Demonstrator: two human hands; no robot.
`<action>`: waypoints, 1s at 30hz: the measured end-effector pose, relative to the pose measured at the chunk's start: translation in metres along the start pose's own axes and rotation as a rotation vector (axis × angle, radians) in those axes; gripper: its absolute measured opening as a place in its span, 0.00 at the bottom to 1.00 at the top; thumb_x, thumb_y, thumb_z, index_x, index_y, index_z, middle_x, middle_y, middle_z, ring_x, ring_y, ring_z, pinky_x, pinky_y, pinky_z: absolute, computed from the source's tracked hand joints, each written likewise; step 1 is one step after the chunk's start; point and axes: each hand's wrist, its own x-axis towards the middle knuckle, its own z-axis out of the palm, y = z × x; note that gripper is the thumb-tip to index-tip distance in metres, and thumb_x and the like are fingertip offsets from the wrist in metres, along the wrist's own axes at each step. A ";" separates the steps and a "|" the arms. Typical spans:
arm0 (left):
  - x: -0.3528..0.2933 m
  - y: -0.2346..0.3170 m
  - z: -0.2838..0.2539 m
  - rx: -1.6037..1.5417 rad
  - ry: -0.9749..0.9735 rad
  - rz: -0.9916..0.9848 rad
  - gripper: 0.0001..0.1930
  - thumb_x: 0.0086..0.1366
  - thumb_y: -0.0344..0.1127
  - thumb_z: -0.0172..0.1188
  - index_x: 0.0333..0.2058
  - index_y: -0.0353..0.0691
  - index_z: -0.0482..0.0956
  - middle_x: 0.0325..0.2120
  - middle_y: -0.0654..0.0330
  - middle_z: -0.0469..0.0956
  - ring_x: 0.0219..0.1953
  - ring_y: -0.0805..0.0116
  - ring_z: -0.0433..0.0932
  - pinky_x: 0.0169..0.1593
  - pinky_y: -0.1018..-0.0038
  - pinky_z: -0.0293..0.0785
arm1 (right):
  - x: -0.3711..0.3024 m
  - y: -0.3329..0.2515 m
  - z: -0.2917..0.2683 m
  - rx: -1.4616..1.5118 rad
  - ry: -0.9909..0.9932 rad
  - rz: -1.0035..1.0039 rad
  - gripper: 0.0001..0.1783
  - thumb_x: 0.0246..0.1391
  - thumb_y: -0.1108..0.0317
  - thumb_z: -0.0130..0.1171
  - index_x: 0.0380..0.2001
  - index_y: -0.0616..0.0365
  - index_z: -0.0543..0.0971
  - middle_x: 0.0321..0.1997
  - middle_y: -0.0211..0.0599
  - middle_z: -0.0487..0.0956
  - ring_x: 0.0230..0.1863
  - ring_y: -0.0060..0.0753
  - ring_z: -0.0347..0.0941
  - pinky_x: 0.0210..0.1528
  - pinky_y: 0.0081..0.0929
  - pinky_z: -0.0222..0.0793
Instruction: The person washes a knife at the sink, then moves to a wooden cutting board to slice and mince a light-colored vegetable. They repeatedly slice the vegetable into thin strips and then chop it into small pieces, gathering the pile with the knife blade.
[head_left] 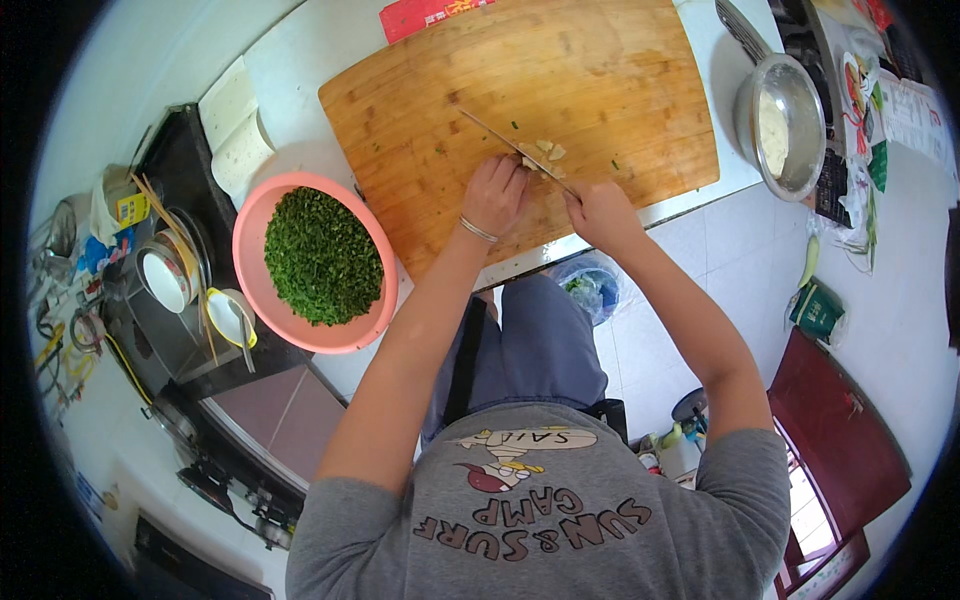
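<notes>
A wooden cutting board (620, 80) lies before me. My right hand (605, 213) grips a kitchen knife (500, 136) by its handle near the board's front edge, and its thin blade points to the far left. Just left of the blade, my left hand (497, 193) has its fingers curled down on the board. A small pale yellow piece (527, 163) shows at these fingertips, partly hidden; I cannot tell its kind. Several thin pale slices (552, 151) lie right of the blade, with green bits scattered about.
A pink basin (243, 235) of chopped greens (322, 257) stands left of the board. At the right is a metal bowl (812, 110) with pale contents. Bowls and chopsticks (168, 215) crowd the far left. A bin (590, 290) stands below the table edge; a dark red chair (845, 430) is right.
</notes>
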 end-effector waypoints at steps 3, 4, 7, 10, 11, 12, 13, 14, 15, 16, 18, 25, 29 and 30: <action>0.002 0.001 0.001 0.019 0.039 0.007 0.10 0.44 0.24 0.61 0.29 0.35 0.75 0.31 0.52 0.74 0.33 0.54 0.72 0.36 0.65 0.72 | -0.002 0.004 0.004 -0.021 -0.043 0.053 0.12 0.53 0.65 0.51 0.25 0.63 0.76 0.21 0.57 0.74 0.26 0.61 0.72 0.30 0.49 0.68; 0.003 0.000 0.001 0.013 0.032 0.005 0.10 0.44 0.25 0.61 0.29 0.35 0.75 0.31 0.52 0.74 0.32 0.54 0.72 0.36 0.65 0.72 | -0.002 0.006 0.005 -0.043 -0.061 0.060 0.13 0.53 0.64 0.51 0.25 0.63 0.77 0.21 0.57 0.75 0.26 0.61 0.73 0.30 0.50 0.69; 0.001 0.001 0.000 0.005 0.002 -0.015 0.09 0.44 0.25 0.61 0.28 0.35 0.75 0.31 0.52 0.74 0.32 0.54 0.72 0.36 0.64 0.71 | 0.000 0.005 0.006 -0.103 -0.100 0.080 0.15 0.53 0.61 0.51 0.26 0.62 0.79 0.22 0.57 0.77 0.26 0.60 0.75 0.32 0.50 0.72; -0.001 0.001 -0.001 0.013 -0.022 -0.047 0.09 0.44 0.25 0.61 0.28 0.36 0.76 0.31 0.52 0.73 0.31 0.54 0.71 0.36 0.64 0.71 | 0.005 0.000 0.009 -0.144 -0.113 0.099 0.14 0.52 0.63 0.51 0.24 0.63 0.79 0.22 0.57 0.77 0.28 0.59 0.76 0.33 0.50 0.73; -0.002 0.000 -0.001 0.013 -0.024 -0.049 0.09 0.44 0.25 0.61 0.28 0.36 0.76 0.31 0.52 0.73 0.31 0.54 0.71 0.35 0.64 0.70 | 0.007 0.000 0.012 -0.149 -0.123 0.111 0.14 0.51 0.64 0.51 0.23 0.63 0.79 0.22 0.58 0.77 0.28 0.59 0.76 0.33 0.49 0.73; -0.001 0.000 -0.001 0.013 -0.027 -0.049 0.09 0.44 0.25 0.61 0.28 0.36 0.76 0.31 0.51 0.73 0.31 0.54 0.71 0.35 0.64 0.70 | 0.010 0.001 0.016 -0.155 -0.133 0.125 0.14 0.51 0.64 0.51 0.23 0.63 0.79 0.23 0.58 0.77 0.28 0.59 0.76 0.34 0.49 0.74; -0.001 0.001 -0.001 0.018 -0.028 -0.049 0.09 0.44 0.25 0.61 0.28 0.36 0.76 0.31 0.51 0.73 0.31 0.54 0.71 0.35 0.64 0.70 | 0.014 0.002 0.020 -0.169 -0.138 0.108 0.14 0.52 0.64 0.51 0.24 0.64 0.79 0.22 0.58 0.77 0.28 0.59 0.76 0.33 0.49 0.73; -0.002 0.001 0.000 0.023 -0.029 -0.049 0.09 0.44 0.25 0.62 0.28 0.35 0.76 0.31 0.51 0.73 0.31 0.53 0.71 0.36 0.64 0.71 | 0.019 0.005 0.024 -0.183 -0.143 0.092 0.15 0.53 0.63 0.50 0.25 0.64 0.79 0.22 0.57 0.76 0.27 0.59 0.75 0.32 0.49 0.72; -0.001 0.001 0.000 0.029 -0.030 -0.047 0.09 0.44 0.25 0.62 0.28 0.35 0.76 0.31 0.51 0.73 0.32 0.53 0.71 0.36 0.64 0.71 | 0.024 0.004 0.026 -0.197 -0.147 0.076 0.15 0.54 0.62 0.50 0.26 0.64 0.78 0.22 0.57 0.76 0.26 0.59 0.74 0.32 0.49 0.71; -0.001 0.002 0.000 0.034 -0.033 -0.050 0.09 0.44 0.25 0.62 0.28 0.35 0.76 0.31 0.51 0.73 0.32 0.53 0.72 0.37 0.64 0.71 | 0.026 0.004 0.027 -0.204 -0.146 0.080 0.15 0.54 0.63 0.50 0.26 0.64 0.78 0.22 0.57 0.76 0.26 0.59 0.74 0.31 0.49 0.71; -0.002 0.004 0.000 0.045 -0.040 -0.059 0.09 0.44 0.25 0.61 0.28 0.35 0.76 0.32 0.51 0.73 0.32 0.53 0.72 0.37 0.64 0.71 | 0.029 0.002 0.028 -0.216 -0.147 0.090 0.14 0.53 0.64 0.51 0.26 0.64 0.78 0.23 0.57 0.76 0.26 0.59 0.74 0.31 0.48 0.71; -0.001 0.005 -0.002 0.059 0.019 0.001 0.09 0.45 0.25 0.61 0.29 0.35 0.76 0.32 0.53 0.74 0.31 0.55 0.72 0.36 0.65 0.72 | 0.016 0.015 0.006 0.023 -0.005 -0.029 0.12 0.52 0.63 0.52 0.28 0.59 0.79 0.23 0.56 0.76 0.26 0.60 0.74 0.31 0.50 0.71; 0.001 0.003 -0.001 0.044 0.013 -0.007 0.09 0.45 0.24 0.62 0.29 0.35 0.76 0.31 0.53 0.74 0.30 0.56 0.71 0.35 0.66 0.71 | 0.000 0.013 0.002 -0.009 -0.026 -0.006 0.13 0.53 0.62 0.52 0.28 0.61 0.79 0.22 0.56 0.76 0.26 0.60 0.74 0.31 0.51 0.71; 0.001 0.003 -0.001 0.044 0.014 -0.002 0.09 0.45 0.24 0.62 0.29 0.35 0.76 0.31 0.54 0.74 0.30 0.56 0.71 0.34 0.66 0.71 | -0.002 0.012 0.002 -0.013 -0.031 0.001 0.13 0.53 0.62 0.52 0.28 0.61 0.79 0.22 0.56 0.76 0.26 0.60 0.74 0.31 0.51 0.71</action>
